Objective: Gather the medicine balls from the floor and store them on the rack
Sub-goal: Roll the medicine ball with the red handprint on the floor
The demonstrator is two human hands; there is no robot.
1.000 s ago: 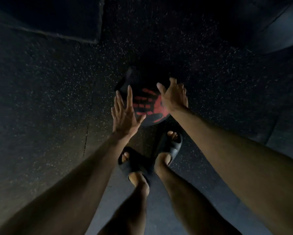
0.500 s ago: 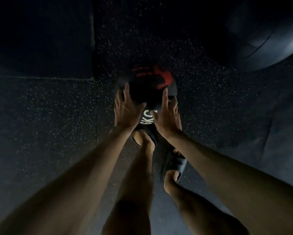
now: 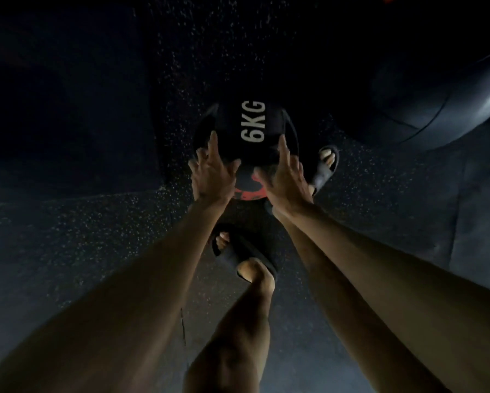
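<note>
Marked 6KG, the ball is likely heavy, so we press left grip and right grip, fingers straight, against its sides.

medicine ball between left hand and right hand, floor beneath

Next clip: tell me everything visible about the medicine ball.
The medicine ball is round, black and matte, rubbery-looking. White "6KG" lettering runs sideways across its top, and a red marking shows on its near side, partly hidden. The left hand and right hand press on its two sides, fingers spread and fairly straight along its curve. It is over the dark speckled floor; whether it rests there or is already lifted cannot be told.
</note>
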